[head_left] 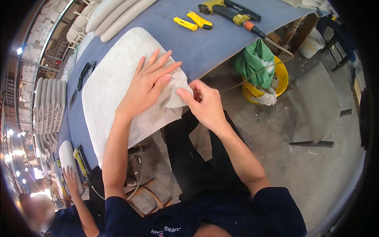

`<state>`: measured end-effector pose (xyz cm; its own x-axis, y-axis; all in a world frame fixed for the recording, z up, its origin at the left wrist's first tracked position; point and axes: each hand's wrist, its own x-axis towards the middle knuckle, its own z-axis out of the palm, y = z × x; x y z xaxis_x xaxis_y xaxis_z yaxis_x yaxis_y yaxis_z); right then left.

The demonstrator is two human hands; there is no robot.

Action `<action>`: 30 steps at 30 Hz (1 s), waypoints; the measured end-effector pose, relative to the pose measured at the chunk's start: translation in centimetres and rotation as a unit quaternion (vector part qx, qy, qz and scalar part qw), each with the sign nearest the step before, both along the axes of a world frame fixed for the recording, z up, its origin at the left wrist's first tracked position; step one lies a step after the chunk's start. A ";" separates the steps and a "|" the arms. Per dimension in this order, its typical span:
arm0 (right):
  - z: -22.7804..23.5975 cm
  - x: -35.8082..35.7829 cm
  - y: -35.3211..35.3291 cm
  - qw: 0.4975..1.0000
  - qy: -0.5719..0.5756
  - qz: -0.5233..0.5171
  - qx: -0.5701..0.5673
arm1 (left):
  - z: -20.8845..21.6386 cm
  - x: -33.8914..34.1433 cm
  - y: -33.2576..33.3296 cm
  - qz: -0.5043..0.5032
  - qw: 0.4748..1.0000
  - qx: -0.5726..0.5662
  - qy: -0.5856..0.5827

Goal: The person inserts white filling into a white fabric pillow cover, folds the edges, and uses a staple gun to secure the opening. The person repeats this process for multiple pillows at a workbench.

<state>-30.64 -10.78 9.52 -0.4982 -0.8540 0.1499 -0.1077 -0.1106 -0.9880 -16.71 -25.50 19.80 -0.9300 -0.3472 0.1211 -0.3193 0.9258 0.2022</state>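
Note:
An off-white, fabric-covered seat pad lies at the near edge of the blue-grey worktable. My left hand rests on the pad with its fingers stretched out and apart. At the pad's right corner, my right hand pinches the loose fabric edge between thumb and fingers. The cloth there is bunched and folded, and a frayed border hangs past the table edge. What lies under the fold is hidden.
A yellow screwdriver, a yellow utility knife and a staple gun with a hose lie farther back. Stacked pads stand far left. A yellow bucket holds green cloth. A co-worker's hand is at lower left.

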 end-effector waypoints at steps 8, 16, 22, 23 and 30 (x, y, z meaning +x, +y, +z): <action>-4.4 0.8 0.1 0.977 -0.188 0.080 -0.062 | -0.7 -2.0 0.0 0.010 0.995 -0.075 -0.066; -7.5 1.4 -1.4 0.932 -0.308 0.159 -0.104 | -0.8 -3.4 1.1 0.044 0.990 -0.098 -0.090; -8.8 1.0 -3.1 0.914 -0.359 0.185 -0.041 | -1.8 -4.3 1.5 0.062 0.989 -0.109 -0.084; -8.8 1.0 -3.5 0.912 -0.365 0.183 -0.047 | -2.0 -4.3 1.6 0.063 0.989 -0.112 -0.077; -9.9 2.0 -4.4 0.897 -0.391 0.187 -0.083 | -3.1 -3.7 1.3 0.098 0.986 -0.137 -0.008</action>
